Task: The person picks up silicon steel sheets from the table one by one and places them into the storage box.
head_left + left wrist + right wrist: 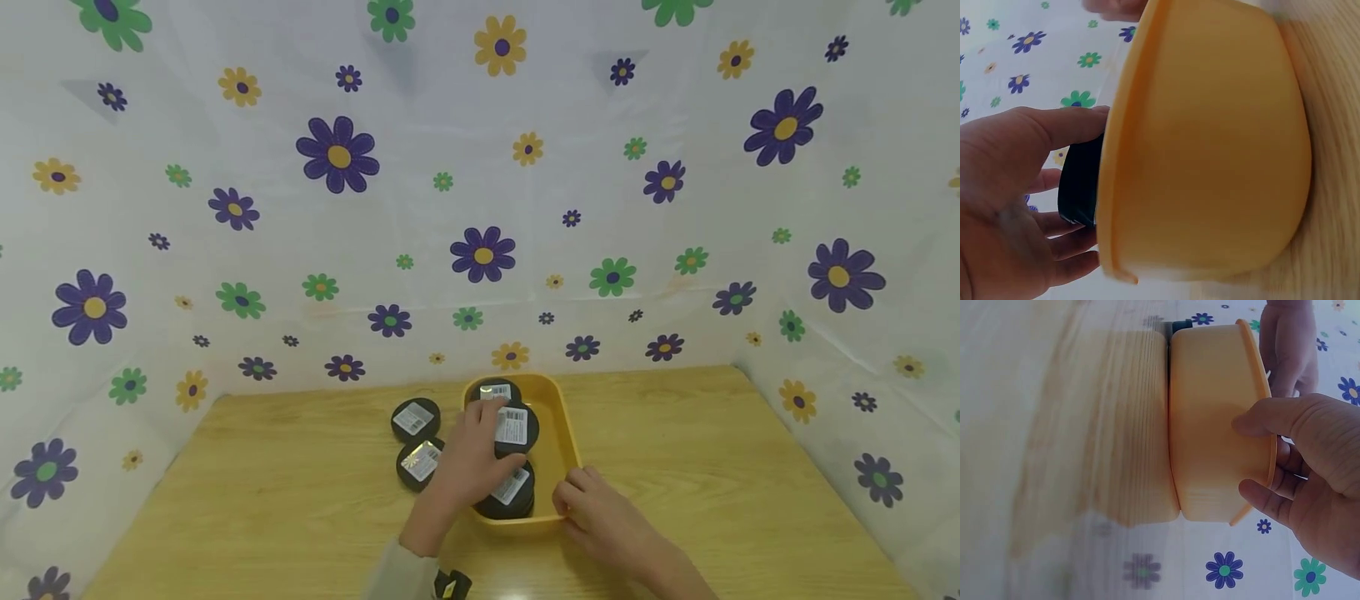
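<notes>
My left hand (474,454) is over the yellow plastic bin (566,433), gripping a flat round black container (512,427) with a white barcode label. In the left wrist view the thumb and fingers span the side of this black container (1079,181), just above the bin's rim. More labelled black containers lie inside the bin, one at the back (495,388) and a stack at the front (512,492). My right hand (603,517) pinches the bin's front right rim, its thumb outside the wall and some fingers over the edge in the right wrist view.
Left of the bin, two similar black containers lie on the wooden table (300,483), a farther one (415,419) and a nearer one (420,463). A flower-patterned cloth (420,208) rises behind the table and along both sides. A small black object (452,585) shows beside the left sleeve.
</notes>
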### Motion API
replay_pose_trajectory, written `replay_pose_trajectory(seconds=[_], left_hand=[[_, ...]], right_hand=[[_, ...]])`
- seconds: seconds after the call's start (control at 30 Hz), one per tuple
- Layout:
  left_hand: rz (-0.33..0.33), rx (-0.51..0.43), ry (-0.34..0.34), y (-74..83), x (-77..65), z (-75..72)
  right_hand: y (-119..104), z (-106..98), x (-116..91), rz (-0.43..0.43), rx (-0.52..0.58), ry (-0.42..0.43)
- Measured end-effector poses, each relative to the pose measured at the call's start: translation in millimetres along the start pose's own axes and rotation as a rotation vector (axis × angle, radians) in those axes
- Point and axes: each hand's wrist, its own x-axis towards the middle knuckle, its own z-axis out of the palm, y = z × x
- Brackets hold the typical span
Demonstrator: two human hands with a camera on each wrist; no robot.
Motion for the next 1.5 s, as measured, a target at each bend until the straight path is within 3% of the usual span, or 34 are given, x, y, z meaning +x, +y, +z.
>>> replay_pose_trajectory(seconds=[0.33,0.47,0.67,0.9,1.13,1.5], left_hand=[[0.018,0.187,-0.08,15.6,20.7,21.6],[0.022,0.242,-0.088,22.5,22.6,24.8],[-0.002,0.287,-0.12,31.2,22.0,29.3],[-0.051,0.383,-0.144,36.0,22.7,39.5],[-0.121,0.395,-0.178,36.5,26.0,46.5],[-0.23,0.373,-0.265,45.8,31.2,42.4]], right_hand=[[-2.1,-2.9,0.4,0.03,0.011,-0.047],[-1.8,-3.1,0.4,0.038,0.01,-0.053],[-4.1,-5.7,1.7,0.112,0.036,-0.13],[-3.1,-4.4,1.2,0.058,0.023,-0.072],[0.2,-0.3,0.1,0.013,0.01,-0.006],[-0.8,-1.3,0.2,0.023,0.029,-0.018]])
